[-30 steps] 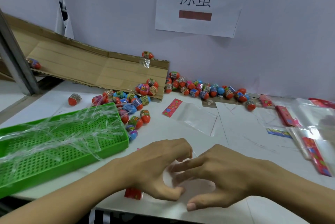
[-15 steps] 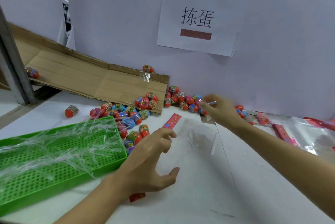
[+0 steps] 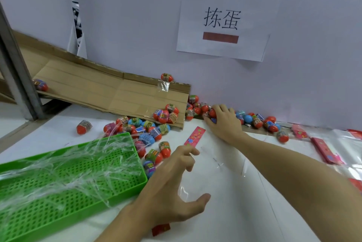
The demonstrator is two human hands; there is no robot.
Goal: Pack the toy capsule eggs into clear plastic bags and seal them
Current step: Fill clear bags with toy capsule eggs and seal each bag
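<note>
Surface: white table against a pale wall that carries a paper sign.
Left side: green perforated tray with crumpled clear film in it; behind it a cardboard ramp slopes down toward the wall.
Eggs: capsule eggs — mostly red and blue — piled at the ramp's lower end and strung along the wall's foot.
Right hand: reached to the wall, fingers curled over a red egg in the row there.
Left hand: fingers loosely spread, thumb out, hovering over or resting on a clear bag with a pink header strip; contact cannot be told.
Edges: more flat bags lie at the right edge; bare tabletop sits between the 2 forearms.
</note>
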